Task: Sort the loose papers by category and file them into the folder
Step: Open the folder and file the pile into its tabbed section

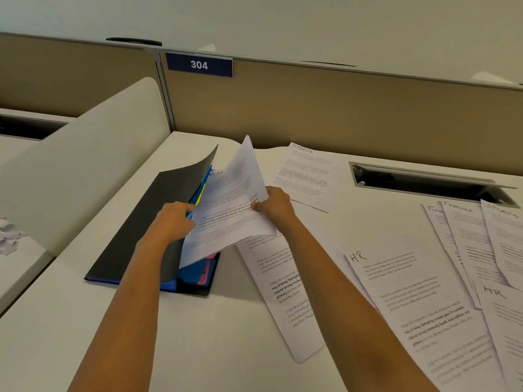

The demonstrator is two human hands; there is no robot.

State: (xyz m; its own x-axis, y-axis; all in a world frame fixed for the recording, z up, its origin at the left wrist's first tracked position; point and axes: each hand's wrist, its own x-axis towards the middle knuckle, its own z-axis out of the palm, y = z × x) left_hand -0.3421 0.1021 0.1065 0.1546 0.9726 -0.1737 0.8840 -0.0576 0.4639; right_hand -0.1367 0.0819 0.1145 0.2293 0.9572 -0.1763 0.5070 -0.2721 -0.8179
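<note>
A black folder (135, 236) lies open on the left part of the worktop (198, 335), one long edge running close along the worktop's left edge. Its cover is held raised and curled by the left hand (172, 219), whose fingers are hooked round the cover's free edge. Blue dividers (192, 274) are exposed beneath, with a yellow tab (200, 196) at the far end and a pink tab (208, 271) at the near end.

A sheaf of papers (226, 216) is pinched at its right edge by the right hand (276, 206). The sheaf is tilted, its left edge tucked against the dividers and its far corner standing up above the folder.

Just right of the folder a long sheet (285, 292) is laid flat, partly covered by the sheaf and by the right forearm. A sheet headed SPORTS (308, 174) is seen beyond the right hand, near the partition (311, 108). Right of the forearm lies a sheet headed HR (410, 292), and further overlapping sheets (475, 244) are fanned out to the picture's right edge. A cable slot (424, 183) is set into the worktop behind them.

Bare worktop is left in front of the folder, between the forearms. The far side is closed by the partition, which carries a sign (199, 65) reading 304; the left side is bounded by a curved white panel (85, 165).
</note>
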